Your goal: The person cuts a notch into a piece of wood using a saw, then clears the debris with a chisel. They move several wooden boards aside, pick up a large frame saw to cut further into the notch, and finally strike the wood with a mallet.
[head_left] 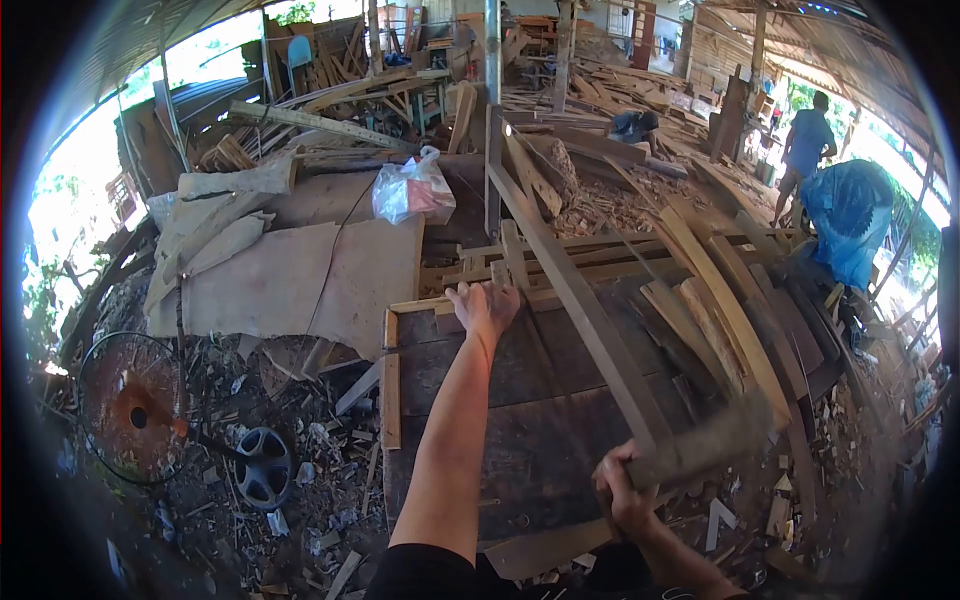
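My right hand (pixel 628 492) is closed round the near end of a wooden frame saw (pixel 580 310), whose long beam runs away from me over the workbench (pixel 460 440). The saw's near crosspiece is smeared by motion. A thin dark blade line slants along the left side of the beam towards my left hand. At the bench's far edge, my left hand (pixel 485 306) presses down with bent fingers on a piece of wood (pixel 500 271), partly hidden under the palm. Light wooden strips (pixel 391 400) edge the bench's left corner.
Curved wooden pieces (pixel 735 320) lie to the right of the saw. A plastic bag (pixel 413 188) rests on a sheet (pixel 290 280) beyond the bench. A fan (pixel 135 415) stands at left above scrap-strewn ground. Two other people (pixel 805 145) are farther back, near stacked timber.
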Action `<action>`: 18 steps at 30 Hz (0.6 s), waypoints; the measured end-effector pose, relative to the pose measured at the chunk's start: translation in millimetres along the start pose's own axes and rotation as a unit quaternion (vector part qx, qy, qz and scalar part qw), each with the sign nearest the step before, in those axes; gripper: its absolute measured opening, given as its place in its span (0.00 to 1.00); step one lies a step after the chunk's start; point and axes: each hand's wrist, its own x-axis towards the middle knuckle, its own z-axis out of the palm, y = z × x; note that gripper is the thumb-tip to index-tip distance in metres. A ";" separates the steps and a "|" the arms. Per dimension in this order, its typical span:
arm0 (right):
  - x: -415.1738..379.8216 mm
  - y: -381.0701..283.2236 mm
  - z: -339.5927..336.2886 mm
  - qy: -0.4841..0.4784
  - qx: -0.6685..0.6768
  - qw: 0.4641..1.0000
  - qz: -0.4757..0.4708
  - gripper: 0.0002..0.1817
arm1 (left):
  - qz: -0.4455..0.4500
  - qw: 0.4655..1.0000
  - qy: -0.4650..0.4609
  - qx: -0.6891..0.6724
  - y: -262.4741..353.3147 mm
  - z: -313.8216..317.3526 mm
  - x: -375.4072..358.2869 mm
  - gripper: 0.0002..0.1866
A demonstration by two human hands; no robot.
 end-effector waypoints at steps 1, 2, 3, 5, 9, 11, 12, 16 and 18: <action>7.2 -4.3 3.5 -0.008 0.000 1.000 -0.015 0.08 | -0.002 1.000 -0.013 0.010 0.5 -2.7 3.5 0.25; 12.2 -7.1 7.7 -0.009 0.000 1.000 -0.018 0.08 | -0.003 1.000 -0.010 0.009 0.3 -3.4 5.1 0.25; 13.4 -9.1 10.1 -0.018 0.015 0.999 -0.021 0.07 | -0.004 1.000 -0.001 0.004 -0.1 -2.6 3.8 0.25; 11.6 -6.3 3.0 -0.022 0.031 0.999 -0.024 0.06 | -0.001 1.000 0.005 -0.002 3.1 -7.4 -0.9 0.25; 7.5 -11.5 -8.9 -0.071 -0.124 0.990 -0.007 0.07 | -0.018 0.999 -0.030 0.004 8.2 -13.1 -1.6 0.25; 4.3 -23.2 -4.4 -0.075 -0.123 0.989 0.011 0.07 | -0.028 0.999 -0.023 0.018 8.7 -10.3 -0.2 0.25; 0.8 -25.9 -1.2 -0.061 -0.108 0.992 -0.001 0.07 | -0.028 0.999 -0.028 0.017 7.8 -8.4 2.3 0.25; -9.6 -28.8 11.5 -0.012 -0.140 0.990 0.015 0.07 | -0.009 0.999 -0.046 0.016 2.8 -2.9 3.1 0.26; -2.2 3.8 10.0 0.004 -0.022 0.999 0.037 0.08 | -0.009 1.000 -0.020 0.018 -2.4 6.1 1.1 0.26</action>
